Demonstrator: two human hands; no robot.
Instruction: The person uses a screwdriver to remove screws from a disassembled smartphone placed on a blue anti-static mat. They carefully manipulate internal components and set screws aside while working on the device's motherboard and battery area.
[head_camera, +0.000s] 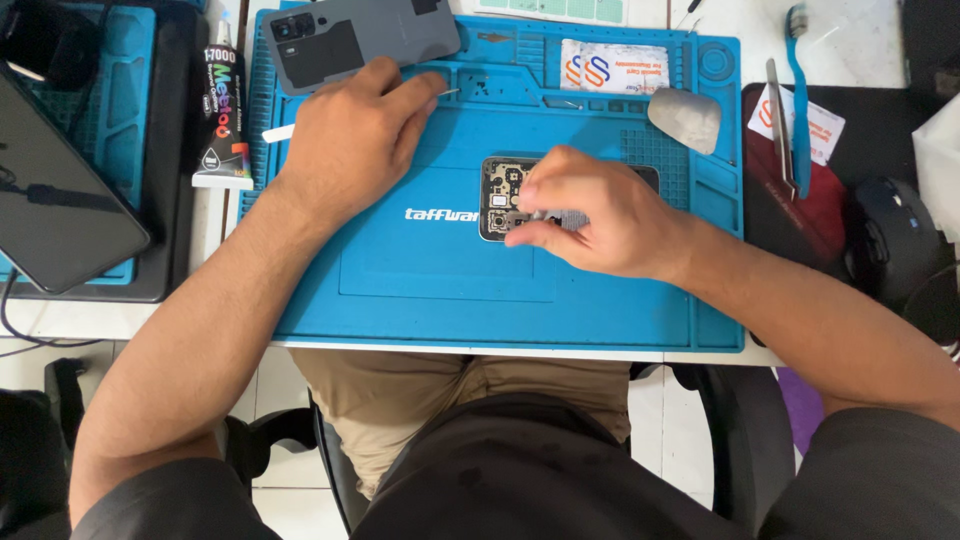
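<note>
An open phone (503, 196) lies flat in the middle of the blue mat (420, 280), its small inside parts showing. Its gray back cover (362, 40) lies at eleven o'clock.

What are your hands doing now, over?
Left hand reaching into mat tray, beside grey back cover. Right hand pinching small part over opened phone. Nothing blocking.

Both arms bare from the elbow down, no watch, rings or gloves on the left hand (350, 135) or right hand (600, 215). Dark short sleeves at the frame's bottom corners, dark shirt bottom centre, khaki shorts above it.
</note>
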